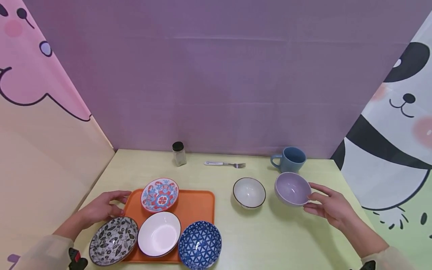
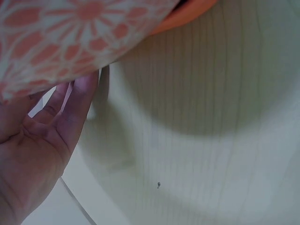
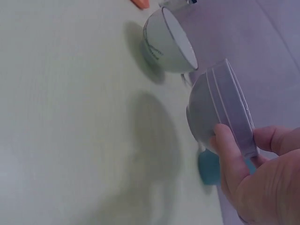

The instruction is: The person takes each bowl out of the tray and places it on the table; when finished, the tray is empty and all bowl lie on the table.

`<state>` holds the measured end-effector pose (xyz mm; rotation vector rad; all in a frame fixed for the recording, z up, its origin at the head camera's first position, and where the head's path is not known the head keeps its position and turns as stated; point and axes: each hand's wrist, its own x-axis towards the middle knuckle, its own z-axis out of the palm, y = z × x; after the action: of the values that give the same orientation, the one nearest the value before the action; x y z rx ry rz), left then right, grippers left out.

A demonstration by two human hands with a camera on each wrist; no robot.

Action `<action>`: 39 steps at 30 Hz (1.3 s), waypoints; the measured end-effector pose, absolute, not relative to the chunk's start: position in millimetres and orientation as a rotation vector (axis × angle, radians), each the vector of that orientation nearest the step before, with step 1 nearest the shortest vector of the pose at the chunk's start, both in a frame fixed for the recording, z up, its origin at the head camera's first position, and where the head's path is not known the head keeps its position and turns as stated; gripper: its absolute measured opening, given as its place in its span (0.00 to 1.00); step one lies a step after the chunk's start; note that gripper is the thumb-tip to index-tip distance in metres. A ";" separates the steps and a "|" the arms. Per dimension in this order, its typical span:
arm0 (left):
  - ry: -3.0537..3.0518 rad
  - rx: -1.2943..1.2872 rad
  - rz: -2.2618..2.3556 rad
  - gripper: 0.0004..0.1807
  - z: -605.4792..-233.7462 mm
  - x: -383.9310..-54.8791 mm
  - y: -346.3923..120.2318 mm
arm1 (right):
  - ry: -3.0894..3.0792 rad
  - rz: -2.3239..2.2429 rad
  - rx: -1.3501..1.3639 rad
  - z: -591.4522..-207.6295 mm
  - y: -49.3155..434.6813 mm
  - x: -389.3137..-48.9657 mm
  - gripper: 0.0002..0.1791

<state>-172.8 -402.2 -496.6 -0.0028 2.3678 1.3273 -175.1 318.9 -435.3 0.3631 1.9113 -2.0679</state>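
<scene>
Here on my remote feed, the step in hand reads as holding up the lavender bowl. It sits at the right hand's fingertips, pinched at the rim, clear of the table. I judge the next move calls for a steady pinch and a slow wrist, with the dark-rimmed white bowl just past those fingers. That hand reaches inward, fingers leftward. My left hand has loosely spread fingers, gripping nothing, beside the orange tray; contact I can't tell.
</scene>
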 end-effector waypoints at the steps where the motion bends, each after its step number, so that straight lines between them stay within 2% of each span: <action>1: 2.364 0.000 1.333 0.39 -497.0 -172.9 -402.3 | 1.906 -2.074 0.376 -438.8 320.0 -175.2 0.28; 4: 2.359 0.011 1.342 0.39 -498.5 -173.0 -402.5 | 1.897 -2.077 0.400 -447.7 321.7 -176.4 0.28; 12: 2.384 0.045 1.329 0.40 -498.2 -179.1 -402.4 | 1.897 -2.052 0.430 -458.7 320.9 -181.0 0.37; 25: 2.379 0.008 1.309 0.40 -496.4 -175.1 -402.5 | 1.855 -2.031 0.465 -467.9 320.1 -182.6 0.38; 39: 2.369 0.030 1.298 0.41 -498.2 -175.9 -404.8 | 1.874 -2.004 0.377 -472.3 323.5 -176.4 0.39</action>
<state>-175.9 -404.8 -498.2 0.0303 2.3690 1.2978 -176.4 323.5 -472.3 0.3767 1.8745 -2.0044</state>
